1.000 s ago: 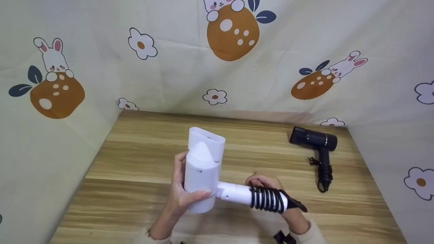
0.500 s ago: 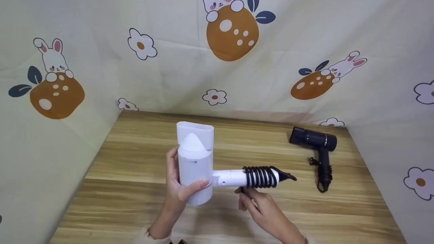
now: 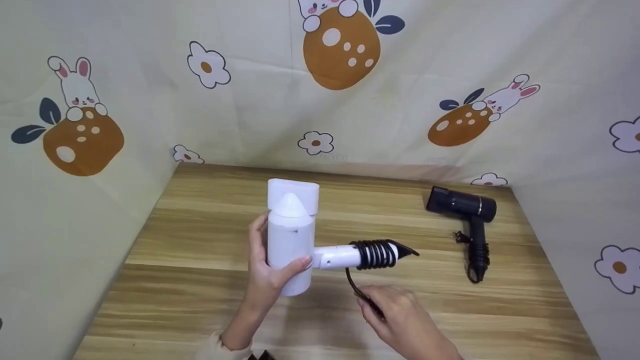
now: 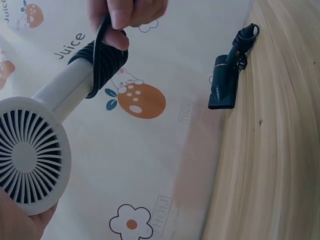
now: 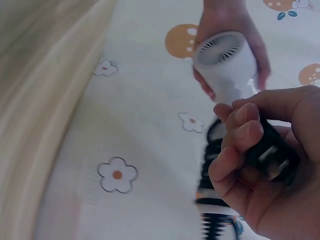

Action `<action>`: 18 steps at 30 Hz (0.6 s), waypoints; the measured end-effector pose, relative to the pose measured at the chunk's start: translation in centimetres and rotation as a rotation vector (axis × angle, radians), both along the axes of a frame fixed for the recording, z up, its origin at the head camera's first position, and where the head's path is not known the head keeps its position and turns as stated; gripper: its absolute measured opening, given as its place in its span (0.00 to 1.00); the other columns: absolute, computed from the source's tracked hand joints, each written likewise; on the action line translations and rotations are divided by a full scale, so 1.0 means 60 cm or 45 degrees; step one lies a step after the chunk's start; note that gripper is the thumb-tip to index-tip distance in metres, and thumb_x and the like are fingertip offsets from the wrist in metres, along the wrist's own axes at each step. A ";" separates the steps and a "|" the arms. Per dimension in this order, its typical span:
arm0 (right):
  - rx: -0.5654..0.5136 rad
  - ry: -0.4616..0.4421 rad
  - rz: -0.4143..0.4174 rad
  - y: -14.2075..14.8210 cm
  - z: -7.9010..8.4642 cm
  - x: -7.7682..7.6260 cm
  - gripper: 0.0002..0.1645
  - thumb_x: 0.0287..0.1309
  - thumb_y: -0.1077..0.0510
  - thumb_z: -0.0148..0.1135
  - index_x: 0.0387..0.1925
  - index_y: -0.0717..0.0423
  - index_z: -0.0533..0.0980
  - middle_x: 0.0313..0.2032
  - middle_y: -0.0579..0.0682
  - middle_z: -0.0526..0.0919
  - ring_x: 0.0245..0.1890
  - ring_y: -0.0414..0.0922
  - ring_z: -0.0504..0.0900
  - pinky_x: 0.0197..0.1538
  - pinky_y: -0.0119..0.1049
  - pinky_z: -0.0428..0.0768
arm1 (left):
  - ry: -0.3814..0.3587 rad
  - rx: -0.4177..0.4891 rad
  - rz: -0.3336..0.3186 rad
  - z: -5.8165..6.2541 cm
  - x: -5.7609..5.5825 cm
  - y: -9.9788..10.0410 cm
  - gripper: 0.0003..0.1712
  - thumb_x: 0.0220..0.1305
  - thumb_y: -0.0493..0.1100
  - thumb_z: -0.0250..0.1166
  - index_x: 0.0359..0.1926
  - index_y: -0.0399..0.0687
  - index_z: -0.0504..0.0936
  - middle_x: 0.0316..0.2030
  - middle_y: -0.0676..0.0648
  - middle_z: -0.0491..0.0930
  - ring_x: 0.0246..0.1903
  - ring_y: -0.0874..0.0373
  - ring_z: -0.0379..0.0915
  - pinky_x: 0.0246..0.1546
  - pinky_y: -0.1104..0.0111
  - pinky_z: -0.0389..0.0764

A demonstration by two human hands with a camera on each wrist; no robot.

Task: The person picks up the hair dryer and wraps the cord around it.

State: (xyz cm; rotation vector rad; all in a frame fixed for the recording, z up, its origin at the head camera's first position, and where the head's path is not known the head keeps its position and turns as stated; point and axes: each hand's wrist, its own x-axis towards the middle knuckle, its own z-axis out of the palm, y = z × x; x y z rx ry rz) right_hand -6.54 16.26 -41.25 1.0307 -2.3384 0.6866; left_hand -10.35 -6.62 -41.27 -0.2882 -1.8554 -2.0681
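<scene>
My left hand (image 3: 267, 275) grips the barrel of a white hair dryer (image 3: 291, 245), thumb across its front, nozzle up. The dryer's handle points right, with a black cord (image 3: 375, 254) coiled round it. Below the handle, my right hand (image 3: 407, 317) pinches a loose stretch of that cord, which runs down from the coil. In the right wrist view, the curled fingers hold a black plug (image 5: 272, 155) against the palm. The left wrist view shows the dryer's round vented rear grille (image 4: 25, 157).
A black hair dryer (image 3: 462, 206) lies at the back right of the wooden table (image 3: 200, 215), its cord wound round its handle. Cloth walls (image 3: 250, 110) printed with rabbits and flowers stand behind and at both sides.
My right hand has come from behind the handle to below it, drawing a length of cord off the coil. The white dryer has risen slightly, its handle now tilting up to the right.
</scene>
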 end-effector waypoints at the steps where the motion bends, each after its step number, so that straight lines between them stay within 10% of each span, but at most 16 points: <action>1: 0.010 0.027 -0.008 0.001 0.005 0.000 0.12 0.42 0.65 0.67 0.32 0.52 0.78 0.26 0.39 0.81 0.26 0.34 0.78 0.31 0.27 0.76 | -0.011 -0.020 -0.011 -0.001 -0.001 0.001 0.50 0.39 0.30 0.72 0.63 0.42 0.54 0.51 0.44 0.70 0.46 0.53 0.72 0.43 0.60 0.78; 10: 0.062 0.147 -0.038 0.024 0.039 -0.017 0.15 0.34 0.58 0.75 0.28 0.48 0.78 0.30 0.40 0.81 0.29 0.38 0.76 0.33 0.27 0.68 | -0.102 -0.263 -0.184 -0.012 -0.006 0.004 0.49 0.41 0.41 0.76 0.63 0.54 0.58 0.51 0.44 0.73 0.45 0.51 0.74 0.42 0.58 0.79; 18: 0.004 0.103 0.078 0.044 0.046 -0.045 0.15 0.39 0.50 0.73 0.31 0.48 0.78 0.34 0.39 0.78 0.35 0.37 0.74 0.40 0.27 0.62 | -0.163 -0.253 -0.363 -0.013 -0.009 -0.002 0.49 0.41 0.39 0.75 0.62 0.54 0.57 0.52 0.43 0.72 0.44 0.49 0.74 0.42 0.57 0.78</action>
